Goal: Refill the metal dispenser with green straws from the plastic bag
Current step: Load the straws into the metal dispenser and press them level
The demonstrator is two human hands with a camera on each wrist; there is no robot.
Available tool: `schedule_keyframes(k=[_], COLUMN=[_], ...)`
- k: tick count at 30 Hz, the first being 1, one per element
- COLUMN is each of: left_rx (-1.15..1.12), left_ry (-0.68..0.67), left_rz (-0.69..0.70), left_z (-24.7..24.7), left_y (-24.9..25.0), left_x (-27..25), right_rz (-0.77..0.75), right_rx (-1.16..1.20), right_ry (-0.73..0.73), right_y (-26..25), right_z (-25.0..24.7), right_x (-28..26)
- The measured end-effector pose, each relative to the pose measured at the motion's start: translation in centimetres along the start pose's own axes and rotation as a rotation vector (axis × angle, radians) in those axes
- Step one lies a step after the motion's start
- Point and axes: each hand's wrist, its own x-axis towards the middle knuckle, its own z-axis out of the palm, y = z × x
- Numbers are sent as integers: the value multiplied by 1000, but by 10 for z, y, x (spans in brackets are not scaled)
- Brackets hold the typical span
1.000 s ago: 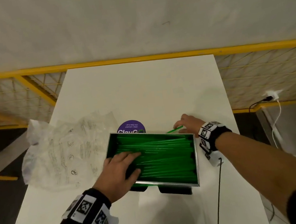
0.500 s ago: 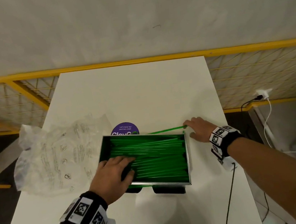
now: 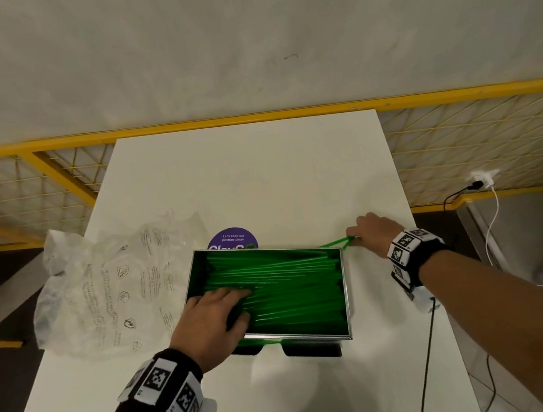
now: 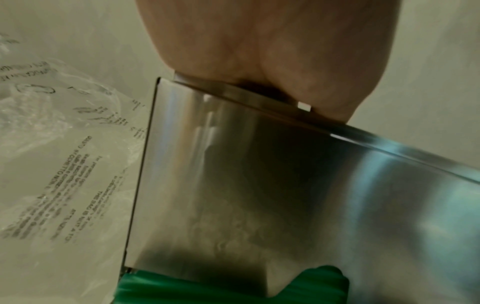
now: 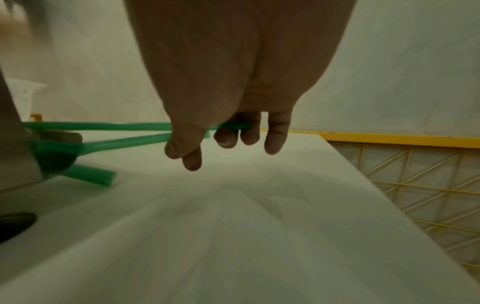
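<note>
The metal dispenser (image 3: 343,300) sits mid-table, packed with green straws (image 3: 287,286); the left hand (image 3: 209,321) lies at its 8 o'clock corner, fingers flat on the straws, thumb over the near rim; at 2 o'clock the right hand (image 3: 372,232) pinches two loose straws (image 3: 335,242); the plastic bag (image 3: 109,296) lies crumpled at 9 o'clock

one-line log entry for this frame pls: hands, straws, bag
left hand: rests on straws in metal dispenser | right hand: pinches two loose straws at far right corner | plastic bag: left, on table
</note>
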Motion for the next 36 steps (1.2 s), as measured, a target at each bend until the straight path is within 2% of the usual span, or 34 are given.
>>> schedule_keyframes(k=[8,11,13,16,19,25,28,31,36], left_rx=[1,-8,15,26,39,54,66,75,24], left_ry=[-41,-32,-27,-24,-37,-44,-35,-16,-11], left_rz=[12,20,25,25,24,27,28,33,37], left_z=[-2,1,2,2,1,1,3,4,2], left_y=[0,-1,-2,0,0,-1,-1,-2,-2], left_x=[-2,-3,-3,-3,0,-1,1,2,2], right_rz=[82,183,259,334,379,422,383,339,422], right_rx=[-77,-86,-111,-159,-173,-233,-311,-339,-218], right_ry=[-59,-53,7,176,215,295,424,419,586], right_y=[10,31,43,45,38,33,29,7,-29], right_z=[4,6,4,-5,-20,-62,-91,-113,-134], right_x=[-21,-31,-38,-40,-33,-26,-28,-33,-62])
